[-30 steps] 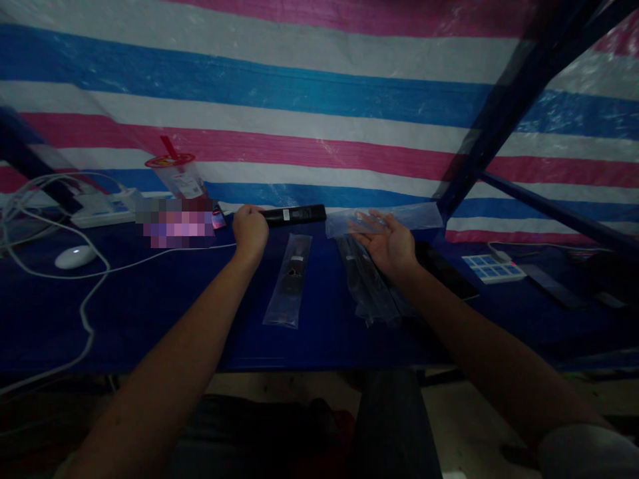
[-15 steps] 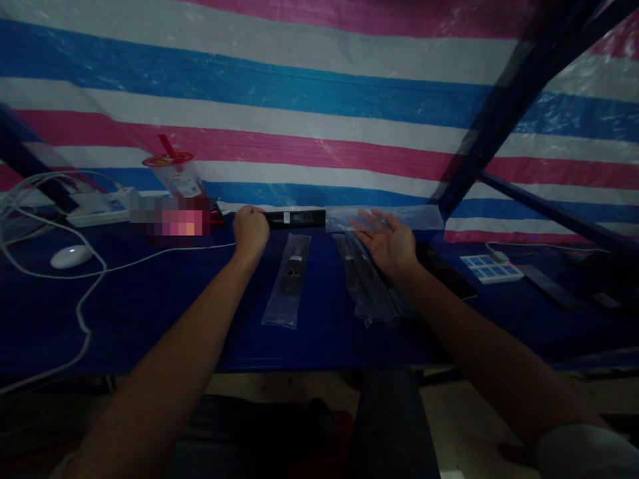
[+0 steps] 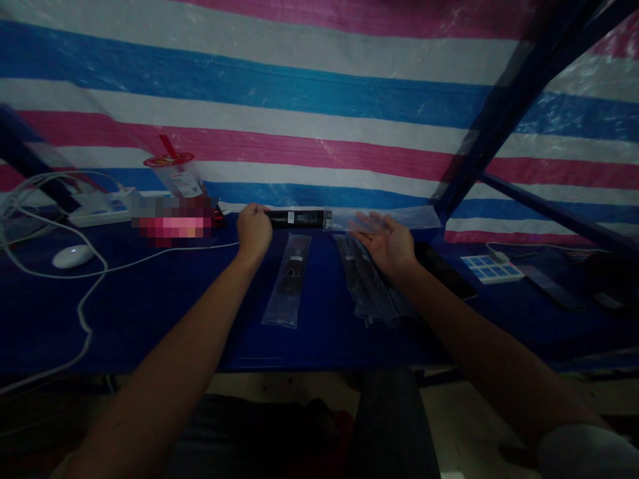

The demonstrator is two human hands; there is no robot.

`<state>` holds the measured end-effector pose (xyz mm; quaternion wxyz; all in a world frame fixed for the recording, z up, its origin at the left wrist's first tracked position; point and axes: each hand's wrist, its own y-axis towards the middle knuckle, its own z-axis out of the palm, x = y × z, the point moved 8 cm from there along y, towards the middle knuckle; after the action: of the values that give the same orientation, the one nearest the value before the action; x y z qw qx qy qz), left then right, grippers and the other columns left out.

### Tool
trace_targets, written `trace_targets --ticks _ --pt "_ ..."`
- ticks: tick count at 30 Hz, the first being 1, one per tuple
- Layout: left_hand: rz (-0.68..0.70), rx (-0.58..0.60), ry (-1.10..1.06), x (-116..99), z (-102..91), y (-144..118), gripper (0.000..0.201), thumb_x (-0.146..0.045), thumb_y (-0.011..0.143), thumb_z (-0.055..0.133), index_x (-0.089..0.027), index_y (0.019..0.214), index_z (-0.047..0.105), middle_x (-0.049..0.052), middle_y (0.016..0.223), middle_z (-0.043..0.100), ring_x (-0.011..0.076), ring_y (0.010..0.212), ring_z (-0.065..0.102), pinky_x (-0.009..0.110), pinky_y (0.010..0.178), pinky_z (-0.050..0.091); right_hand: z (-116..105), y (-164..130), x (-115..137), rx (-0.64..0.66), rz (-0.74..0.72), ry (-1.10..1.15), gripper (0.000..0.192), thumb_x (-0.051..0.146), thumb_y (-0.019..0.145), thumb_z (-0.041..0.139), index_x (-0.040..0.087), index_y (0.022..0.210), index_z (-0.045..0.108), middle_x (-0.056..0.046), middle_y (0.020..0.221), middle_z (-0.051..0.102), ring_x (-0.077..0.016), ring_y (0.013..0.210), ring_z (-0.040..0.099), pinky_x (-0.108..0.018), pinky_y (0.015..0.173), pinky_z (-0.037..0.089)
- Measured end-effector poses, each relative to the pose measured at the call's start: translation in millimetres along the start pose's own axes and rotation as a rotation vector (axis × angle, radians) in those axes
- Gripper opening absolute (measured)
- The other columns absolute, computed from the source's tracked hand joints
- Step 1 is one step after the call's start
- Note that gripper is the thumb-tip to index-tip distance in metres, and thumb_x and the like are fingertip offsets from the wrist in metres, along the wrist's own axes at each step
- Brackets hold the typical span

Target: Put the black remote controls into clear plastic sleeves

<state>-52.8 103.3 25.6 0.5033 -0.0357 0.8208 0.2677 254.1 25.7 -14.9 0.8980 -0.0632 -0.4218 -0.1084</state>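
1. Left hand (image 3: pixel 253 229): fist closed around one end of a black remote (image 3: pixel 298 218), held level just above the far edge of the blue table (image 3: pixel 164 299).
2. Right hand (image 3: pixel 385 239): open, palm up, fingers spread, touching a clear bag (image 3: pixel 394 217) just right of the remote.
3. Bagged remote (image 3: pixel 289 279): flat on the table, just nearer than the held remote.

Dim throughout: the brightest light glows through the striped tarp (image 3: pixel 309 113) beyond the grip, while the bench (image 3: pixel 164 299) and forearms sit in deep shadow (edges bow and soften, grainy noise everywhere).
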Motion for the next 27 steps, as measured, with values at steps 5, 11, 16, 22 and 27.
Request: trace_targets --ticks 5,11,16,22,27 --pt "-0.195 0.166 -0.168 4.6 17.5 -11.9 0.022 -0.020 0.087 0.042 -0.017 0.082 0.064 0.003 0.062 0.053 0.0168 0.054 0.049 0.029 0.053 0.041 10.0 -4.6 -1.2 0.073 -0.006 -0.046 0.015 0.034 0.090 0.052 0.022 0.096 0.060 -0.010 0.117 0.072 -0.0277 0.101 0.071 -0.050 0.098 0.054" --pt "-0.245 0.405 -0.372 -5.1 43.1 -33.8 0.021 -0.020 0.084 0.046 -0.013 0.089 0.065 0.003 0.064 0.056 0.0136 0.045 0.048 0.026 0.044 0.036 18.3 -8.2 -0.2 0.121 -0.047 -0.086 0.011 0.030 0.086 0.058 0.022 0.093 0.060 -0.009 0.110 0.073 -0.0272 0.100 0.070 -0.049 0.091 0.057" --pt "-0.352 0.429 -0.477 -1.2 53.1 -45.0 0.011 -0.017 0.089 0.053 -0.015 0.096 0.059 0.003 0.073 0.059 0.0121 0.046 0.054 0.026 0.047 0.043 23.6 -12.0 2.4 0.157 -0.071 -0.084 0.011 0.021 0.082 0.062 0.022 0.093 0.061 -0.006 0.101 0.072 -0.0258 0.100 0.069 -0.051 0.094 0.057" --pt "-0.404 0.500 -0.679 -9.6 60.8 -53.7 0.015 -0.020 0.094 0.061 -0.014 0.083 0.054 0.004 0.072 0.063 0.0099 0.050 0.059 0.026 0.052 0.051 29.3 -16.1 3.0 0.178 -0.112 -0.131 0.030 0.012 0.074 0.068 0.024 0.100 0.058 -0.005 0.105 0.071 -0.0255 0.108 0.067 -0.049 0.099 0.056" --pt "-0.424 0.488 -0.720 -14.3 60.5 -58.9 0.026 -0.022 0.090 0.069 -0.016 0.073 0.051 0.005 0.069 0.065 0.0144 0.056 0.067 0.030 0.057 0.056 31.3 -17.4 -1.1 0.185 -0.134 -0.176 0.044 0.011 0.068 0.075 0.025 0.106 0.058 -0.004 0.109 0.068 -0.0262 0.112 0.066 -0.049 0.100 0.057"
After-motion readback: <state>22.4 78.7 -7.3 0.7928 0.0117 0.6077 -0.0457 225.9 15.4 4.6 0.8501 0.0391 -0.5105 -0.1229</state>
